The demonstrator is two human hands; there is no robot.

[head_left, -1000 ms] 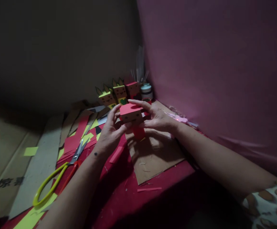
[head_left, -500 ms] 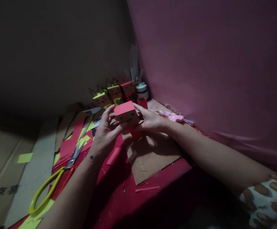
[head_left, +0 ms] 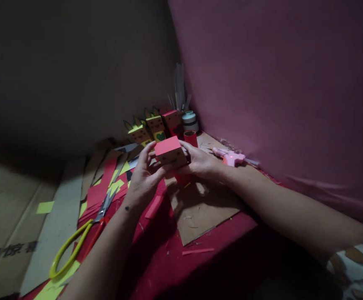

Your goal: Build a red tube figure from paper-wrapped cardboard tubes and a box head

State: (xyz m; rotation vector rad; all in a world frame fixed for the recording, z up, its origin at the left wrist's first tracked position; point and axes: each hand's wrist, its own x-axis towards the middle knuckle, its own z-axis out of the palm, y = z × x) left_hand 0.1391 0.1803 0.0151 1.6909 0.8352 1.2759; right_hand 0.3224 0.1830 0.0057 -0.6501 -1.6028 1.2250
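- the left hand (head_left: 144, 173) is closed on the red box (head_left: 170, 151) from the left, thumb along its near face and fingers up its left side.
- the right hand (head_left: 200, 161) is closed on the same box from the right, fingers wrapped behind and under it.
- compared with a second ago, the right fingers, then spread over the top of the box, have been drawn down to its side; the top is now left bare.
- the box is held a little more tilted than half a second ago, its drawn face turned toward the camera; it reads as being turned and pressed into shape rather than set down.
- the box is kept lifted between both hands, above the cardboard sheet (head_left: 205, 208) and clear of it; a red piece hangs just under it, its link to the box not clear.
- just behind the right hand a small red tube (head_left: 190, 137) stands upright, now uncovered.
- to the right of that hand a pink glue gun (head_left: 231, 157) lies on the worktop (head_left: 169, 266), its light on.
- further back, finished figures (head_left: 155, 127) stand in a row by the wall, next to a jar (head_left: 190, 120).
- to the left, yellow-handled scissors (head_left: 78, 237) lie on red and yellow paper strips (head_left: 102, 185), well apart from the hands.
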